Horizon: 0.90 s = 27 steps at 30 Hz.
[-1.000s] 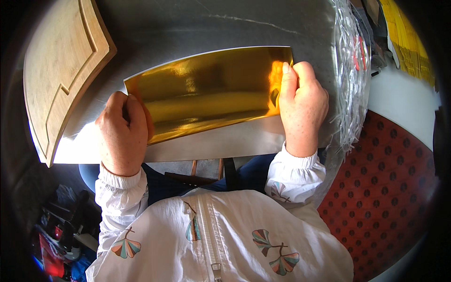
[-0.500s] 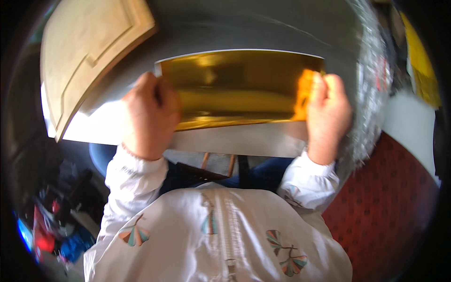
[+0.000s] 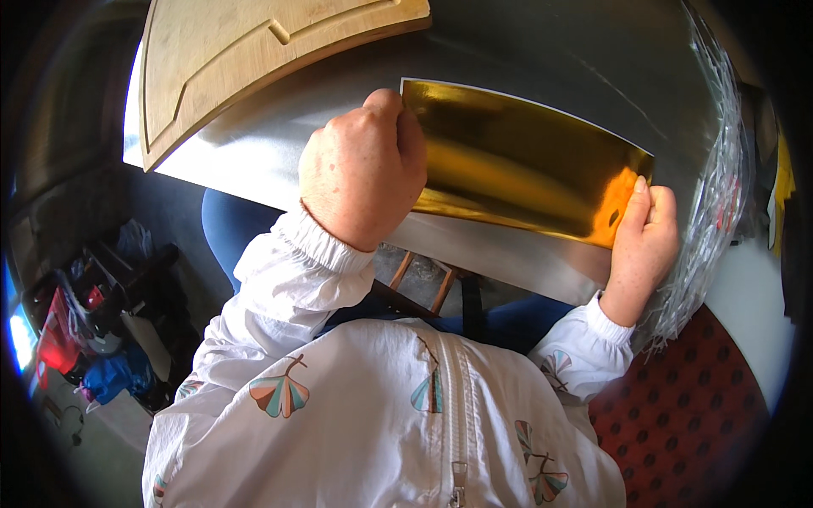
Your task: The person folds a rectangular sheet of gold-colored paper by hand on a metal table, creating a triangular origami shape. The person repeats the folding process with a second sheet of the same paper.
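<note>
Shiny gold sheet, rectangular, lying flat on the grey metal tabletop near its front edge, white border showing along the far side. Left hand closed in a loose fist on the sheet's left end, fingers curled tight and pinching that edge, knuckles up. Right hand at the sheet's right near corner, fingers folded shut around the corner, thumb laid along the gold surface. Beyond the sheet and to its left, a pale wooden cutting board with a carved groove, resting on the same tabletop. To the right of the sheet, a crumpled clear plastic wrap along the table's edge. Nearer than the sheet, white jacket sleeves with fan-shaped prints, and a red dotted cushion lower right.
</note>
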Each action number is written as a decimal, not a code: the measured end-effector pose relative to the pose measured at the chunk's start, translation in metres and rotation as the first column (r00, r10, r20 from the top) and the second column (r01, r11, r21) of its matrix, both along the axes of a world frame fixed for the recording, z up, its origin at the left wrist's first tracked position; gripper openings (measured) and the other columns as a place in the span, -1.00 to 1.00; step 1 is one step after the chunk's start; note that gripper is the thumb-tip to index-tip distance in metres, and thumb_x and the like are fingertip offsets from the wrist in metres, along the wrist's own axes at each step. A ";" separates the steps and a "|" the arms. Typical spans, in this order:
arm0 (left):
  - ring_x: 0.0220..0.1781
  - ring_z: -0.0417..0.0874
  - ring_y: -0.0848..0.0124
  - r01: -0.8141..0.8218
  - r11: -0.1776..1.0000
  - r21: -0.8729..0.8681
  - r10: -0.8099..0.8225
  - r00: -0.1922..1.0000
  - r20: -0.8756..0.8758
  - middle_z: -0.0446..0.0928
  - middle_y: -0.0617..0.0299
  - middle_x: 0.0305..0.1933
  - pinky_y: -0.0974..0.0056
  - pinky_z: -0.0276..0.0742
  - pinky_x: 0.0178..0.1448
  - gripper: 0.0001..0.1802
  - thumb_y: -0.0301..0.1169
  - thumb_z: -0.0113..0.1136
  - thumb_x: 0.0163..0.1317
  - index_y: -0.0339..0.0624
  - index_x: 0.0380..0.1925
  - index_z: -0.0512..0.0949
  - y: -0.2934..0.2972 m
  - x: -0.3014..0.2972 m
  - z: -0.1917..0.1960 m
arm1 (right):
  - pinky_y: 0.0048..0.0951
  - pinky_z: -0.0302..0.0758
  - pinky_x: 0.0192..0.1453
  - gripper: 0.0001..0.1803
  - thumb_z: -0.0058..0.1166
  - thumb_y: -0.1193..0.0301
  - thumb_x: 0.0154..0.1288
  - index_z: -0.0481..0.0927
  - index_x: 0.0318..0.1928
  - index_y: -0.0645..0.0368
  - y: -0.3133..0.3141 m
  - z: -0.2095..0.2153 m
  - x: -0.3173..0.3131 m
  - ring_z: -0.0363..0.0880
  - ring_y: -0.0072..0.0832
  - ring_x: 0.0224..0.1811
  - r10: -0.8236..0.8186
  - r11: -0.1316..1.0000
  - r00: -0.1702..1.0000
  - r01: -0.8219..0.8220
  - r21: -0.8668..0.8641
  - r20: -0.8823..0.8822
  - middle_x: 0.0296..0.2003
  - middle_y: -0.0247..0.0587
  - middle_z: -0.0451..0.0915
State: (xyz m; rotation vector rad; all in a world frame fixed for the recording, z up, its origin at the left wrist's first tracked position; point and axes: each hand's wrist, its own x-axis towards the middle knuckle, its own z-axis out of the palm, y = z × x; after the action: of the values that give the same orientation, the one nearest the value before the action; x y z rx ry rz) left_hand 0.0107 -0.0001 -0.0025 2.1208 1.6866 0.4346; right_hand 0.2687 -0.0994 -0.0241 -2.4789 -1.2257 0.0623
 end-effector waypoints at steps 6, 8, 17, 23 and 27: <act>-0.52 0.63 -0.07 0.002 1.000 0.026 -0.002 1.000 -0.001 0.56 -0.12 -0.59 0.04 0.58 -0.44 -0.78 -0.41 0.12 0.26 -0.28 -0.54 0.50 0.000 0.001 -0.001 | -0.11 0.46 -0.36 -0.69 0.03 0.16 0.43 0.50 -0.33 0.15 0.000 0.001 0.001 0.57 0.01 -0.42 0.020 1.000 1.000 -0.020 -0.003 0.005 -0.44 -0.01 0.60; -0.52 0.63 -0.07 0.002 1.000 0.022 -0.002 1.000 0.006 0.56 -0.11 -0.59 0.04 0.58 -0.44 -0.78 -0.41 0.12 0.26 -0.28 -0.54 0.50 0.000 0.001 -0.001 | -0.11 0.46 -0.36 -0.69 0.03 0.16 0.43 0.50 -0.33 0.15 0.001 0.002 0.001 0.57 0.01 -0.42 0.018 1.000 1.000 -0.018 -0.013 0.004 -0.44 -0.01 0.60; -0.52 0.63 -0.08 0.003 1.000 0.030 -0.003 1.000 0.004 0.57 -0.12 -0.58 0.05 0.58 -0.43 -0.80 -0.42 0.14 0.24 -0.28 -0.53 0.51 0.000 0.001 -0.003 | -0.07 0.46 -0.37 -0.69 0.05 0.13 0.42 0.51 -0.33 0.10 0.002 0.003 -0.003 0.59 0.01 -0.41 -0.039 0.998 0.998 0.041 -0.044 0.051 -0.47 -0.04 0.61; -0.52 0.64 -0.06 0.012 0.999 0.033 -0.013 1.000 0.018 0.57 -0.12 -0.58 0.06 0.59 -0.42 -0.79 -0.42 0.13 0.26 -0.29 -0.52 0.52 0.000 0.000 -0.005 | -0.09 0.48 -0.10 -0.79 0.09 0.21 0.35 0.56 -0.11 0.01 0.008 0.007 -0.007 0.59 -0.14 -0.13 0.092 0.996 0.932 -0.091 -0.019 0.350 -0.19 -0.17 0.62; -0.52 0.65 -0.05 0.029 0.998 0.057 -0.028 1.000 -0.005 0.58 -0.13 -0.57 0.07 0.59 -0.42 -0.77 -0.40 0.11 0.28 -0.30 -0.52 0.52 0.000 -0.001 -0.005 | -0.15 0.44 0.09 -0.67 0.13 0.38 0.28 0.52 0.07 -0.03 0.015 0.006 -0.013 0.58 -0.17 -0.03 0.171 0.985 0.861 -0.166 -0.054 0.480 -0.04 -0.22 0.54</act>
State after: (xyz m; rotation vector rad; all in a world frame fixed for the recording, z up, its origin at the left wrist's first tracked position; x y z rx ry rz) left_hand 0.0099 0.0003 -0.0074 2.1852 1.6630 0.4755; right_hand 0.2553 -0.0844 -0.0176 -2.4678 -1.6397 -0.5413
